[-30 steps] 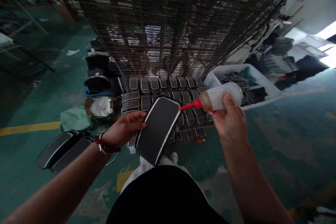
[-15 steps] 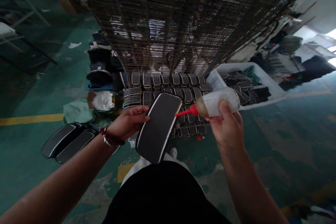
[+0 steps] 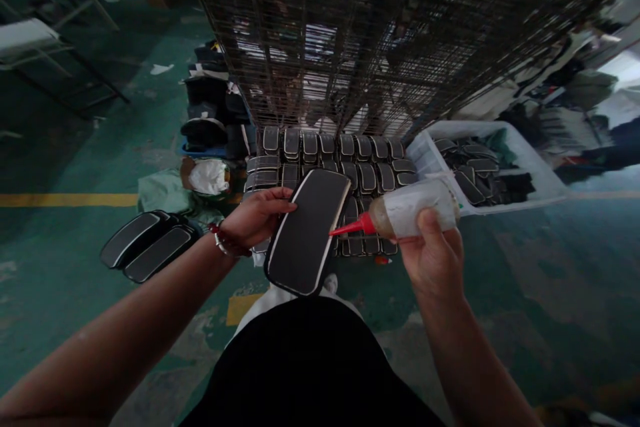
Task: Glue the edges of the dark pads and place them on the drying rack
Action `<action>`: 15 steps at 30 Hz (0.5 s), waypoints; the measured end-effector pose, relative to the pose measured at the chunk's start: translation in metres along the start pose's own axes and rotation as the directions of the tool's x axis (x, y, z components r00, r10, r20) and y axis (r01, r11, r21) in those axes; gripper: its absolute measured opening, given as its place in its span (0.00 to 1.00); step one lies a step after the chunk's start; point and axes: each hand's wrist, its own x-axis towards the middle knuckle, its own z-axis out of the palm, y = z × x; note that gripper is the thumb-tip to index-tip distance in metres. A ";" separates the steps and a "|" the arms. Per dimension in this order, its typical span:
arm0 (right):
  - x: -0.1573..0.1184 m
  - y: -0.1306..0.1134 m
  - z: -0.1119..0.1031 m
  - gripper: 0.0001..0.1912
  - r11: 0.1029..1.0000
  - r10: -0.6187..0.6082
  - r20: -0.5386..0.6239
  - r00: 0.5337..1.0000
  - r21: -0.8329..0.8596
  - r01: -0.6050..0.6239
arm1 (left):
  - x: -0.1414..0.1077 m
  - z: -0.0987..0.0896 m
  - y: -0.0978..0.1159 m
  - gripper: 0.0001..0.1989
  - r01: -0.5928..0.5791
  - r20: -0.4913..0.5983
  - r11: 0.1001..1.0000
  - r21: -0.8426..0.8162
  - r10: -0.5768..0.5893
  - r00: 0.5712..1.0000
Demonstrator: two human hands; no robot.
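Observation:
A long black pad with rounded corners and a pale line along its edges (image 3: 309,233) is pinched at its upper left edge by my left hand (image 3: 260,217). My right hand (image 3: 434,250) is closed around a squeeze bottle (image 3: 413,208) with a white wrap and a red pointed nozzle. The bottle lies nearly sideways, and its nozzle tip is at the pad's right edge, over the pale line. Amber-brown liquid shows in the bottle near the nozzle. My left fingers behind the pad are hidden.
Rows of similar stacked black pads (image 3: 367,177) lie below a tall wire rack (image 3: 350,33). To the right, a white plastic bin (image 3: 537,197) holds more dark pieces. Two black pads (image 3: 159,253) lie on the green floor at left, near a green sack (image 3: 163,190).
The nozzle tip has moved down along the pad's right edge. The view has shifted a little, and the pad appears slightly turned. Both hands keep their holds.

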 end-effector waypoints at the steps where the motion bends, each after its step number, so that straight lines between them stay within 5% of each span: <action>1: -0.002 0.000 0.001 0.13 1.000 -0.001 0.010 1.000 -0.005 0.001 | 0.000 0.000 0.000 0.08 -0.004 -0.012 1.000 -0.006 0.004 1.000; 8: -0.011 0.005 0.005 0.13 0.999 -0.035 0.047 0.998 -0.029 0.037 | 0.003 -0.006 0.000 0.09 -0.025 -0.074 0.998 -0.060 0.021 0.997; 15: -0.017 0.009 0.011 0.24 1.000 0.011 0.103 0.995 -0.006 -0.010 | 0.005 -0.013 0.007 0.10 -0.054 -0.141 0.989 -0.136 0.035 0.989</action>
